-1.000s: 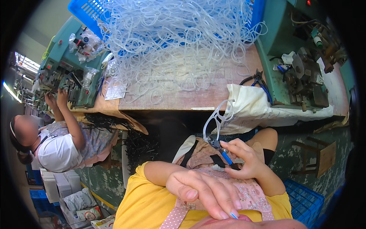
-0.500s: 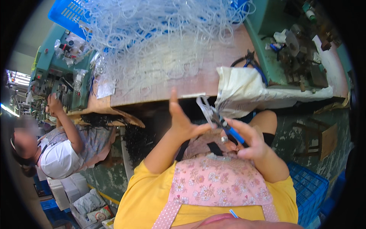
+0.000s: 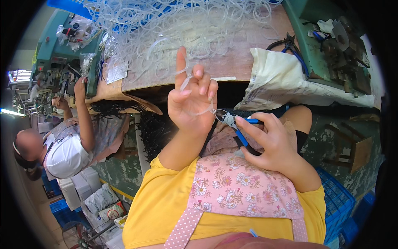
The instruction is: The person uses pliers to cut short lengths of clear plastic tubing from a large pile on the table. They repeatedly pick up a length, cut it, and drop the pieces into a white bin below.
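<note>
In the head view, the left hand is turning its palm toward the camera, its index finger pointing up and its other fingers bending. It is gripping a clear plastic frame, a thin looped piece crossing between its thumb and fingers; the see-through loops are making the exact contact hard to follow.

The right hand is closing around blue-handled pliers, whose handles are standing apart within the grasp. Their nose is pointing toward the left hand and meeting the lower part of the clear plastic frame, just beside the left palm; whether the jaws are biting into it cannot be told.

Beyond the left hand, a heap of clear loops is covering much of the tabletop, with a blue basket showing behind it. Beyond the right hand, a second pair of pliers is lying with handles spread, and a whitish cloth is hanging over the edge nearer the hand. A green machine is standing farther off on that side.

Well to the left of the left hand, a co-worker in a white top is reaching toward another machine. Below and right of the right hand, a blue crate is resting.
</note>
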Motion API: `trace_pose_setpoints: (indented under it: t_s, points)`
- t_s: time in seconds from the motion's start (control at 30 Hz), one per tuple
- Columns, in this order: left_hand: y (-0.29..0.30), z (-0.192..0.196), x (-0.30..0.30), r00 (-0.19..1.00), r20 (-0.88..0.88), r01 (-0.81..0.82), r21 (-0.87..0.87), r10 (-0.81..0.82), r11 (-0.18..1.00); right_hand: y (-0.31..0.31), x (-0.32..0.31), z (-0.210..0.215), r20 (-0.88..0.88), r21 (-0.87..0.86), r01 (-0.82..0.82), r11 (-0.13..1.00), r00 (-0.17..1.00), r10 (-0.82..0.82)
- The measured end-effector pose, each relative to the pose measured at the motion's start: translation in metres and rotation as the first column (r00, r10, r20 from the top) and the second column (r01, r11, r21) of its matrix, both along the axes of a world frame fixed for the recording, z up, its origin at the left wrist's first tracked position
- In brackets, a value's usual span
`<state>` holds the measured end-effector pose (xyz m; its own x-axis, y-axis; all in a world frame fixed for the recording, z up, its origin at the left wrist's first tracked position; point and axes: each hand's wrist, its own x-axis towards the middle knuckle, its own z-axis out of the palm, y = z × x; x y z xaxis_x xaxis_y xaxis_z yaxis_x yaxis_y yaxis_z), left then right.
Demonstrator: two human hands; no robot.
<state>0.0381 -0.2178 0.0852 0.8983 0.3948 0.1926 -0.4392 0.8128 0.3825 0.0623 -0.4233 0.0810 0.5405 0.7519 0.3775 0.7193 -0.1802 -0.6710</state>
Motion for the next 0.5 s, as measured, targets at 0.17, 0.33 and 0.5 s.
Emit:
trace_pose_setpoints:
  t_s: [0.17,0.33,0.5]
  points:
    - [-0.0047,0.0027,-0.0035,0.996,0.042,-0.084,0.045,0.082,0.995,0.0001,-0.003,0.0007,0.077,-0.024,0.018,1.0,0.997,-0.016]
    - [-0.0076,0.0054,-0.0064,0.985,0.077,-0.164,0.116,0.156,0.98,0.0008,-0.0046,0.0052,0.068,-0.05,0.018,0.999,0.998,-0.014]
    - [-0.0084,0.007,-0.0086,0.981,0.084,-0.184,0.108,0.176,0.977,0.0024,-0.0058,0.0052,0.038,-0.057,0.021,0.998,0.999,-0.019]
